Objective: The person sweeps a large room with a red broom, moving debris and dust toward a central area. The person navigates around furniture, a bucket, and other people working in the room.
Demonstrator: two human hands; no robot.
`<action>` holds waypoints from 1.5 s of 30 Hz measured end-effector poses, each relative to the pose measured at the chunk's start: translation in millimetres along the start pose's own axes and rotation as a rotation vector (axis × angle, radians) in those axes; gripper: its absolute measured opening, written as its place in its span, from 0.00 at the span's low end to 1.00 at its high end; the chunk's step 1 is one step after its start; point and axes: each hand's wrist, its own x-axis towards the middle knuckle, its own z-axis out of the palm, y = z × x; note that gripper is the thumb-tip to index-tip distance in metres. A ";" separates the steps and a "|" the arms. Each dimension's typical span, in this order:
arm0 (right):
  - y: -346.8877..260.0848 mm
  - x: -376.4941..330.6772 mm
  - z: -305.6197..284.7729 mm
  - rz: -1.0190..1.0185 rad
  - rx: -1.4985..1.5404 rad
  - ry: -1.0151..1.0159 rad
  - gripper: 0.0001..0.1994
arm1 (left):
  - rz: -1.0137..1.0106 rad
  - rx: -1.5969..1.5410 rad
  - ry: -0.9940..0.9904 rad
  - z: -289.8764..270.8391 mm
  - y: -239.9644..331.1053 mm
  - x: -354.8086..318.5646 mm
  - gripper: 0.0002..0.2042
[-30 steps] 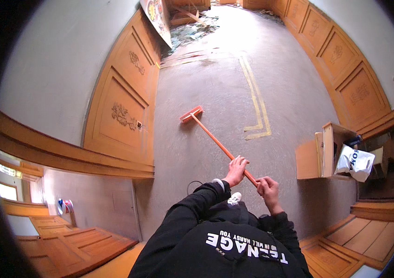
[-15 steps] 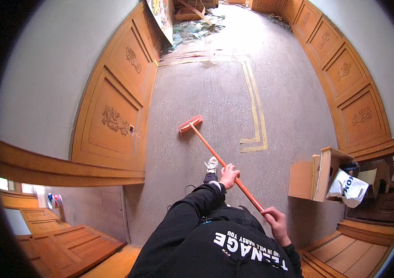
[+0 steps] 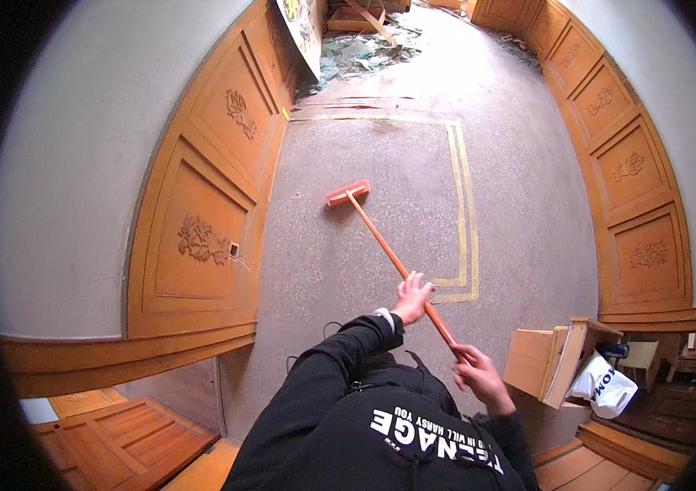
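In the head view, my broom (image 3: 385,245) stands slantwise, its oblong head (image 3: 348,194) on the mottled floor (image 3: 323,278) ahead; my right hand (image 3: 481,373) curls closed round its smooth handle (image 3: 444,327), my left hand (image 3: 413,299) lies against it, fingers spread.

Carved wooden panels (image 3: 201,282) edge the floor (image 3: 528,213) left and right. Greenish debris (image 3: 368,53) lies near its far left corner; a white bag (image 3: 610,393) sits beside a wooden box (image 3: 567,364) near its right edge.

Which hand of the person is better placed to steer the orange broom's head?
Probably the left hand: it is on the handle nearer the broom head; the right hand is at the far end.
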 end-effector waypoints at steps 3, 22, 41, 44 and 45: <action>-41.9 -58.8 -8.3 0.100 -0.022 0.195 0.19 | 0.239 -0.073 -0.106 12.2 43.6 10.5 0.17; -103.3 153.9 -117.7 0.003 0.206 0.038 0.30 | 0.202 -0.052 -0.134 -31.2 71.6 138.3 0.44; -200.8 238.4 -228.8 0.025 0.115 -0.024 0.31 | 0.102 -0.086 -0.142 -14.0 142.9 262.5 0.46; -210.0 247.3 -214.8 -0.012 0.128 -0.024 0.30 | 0.084 -0.073 -0.122 -26.3 139.0 268.2 0.46; -212.9 237.2 -213.6 0.024 0.093 -0.008 0.31 | 0.078 -0.040 -0.127 -30.8 135.1 271.6 0.46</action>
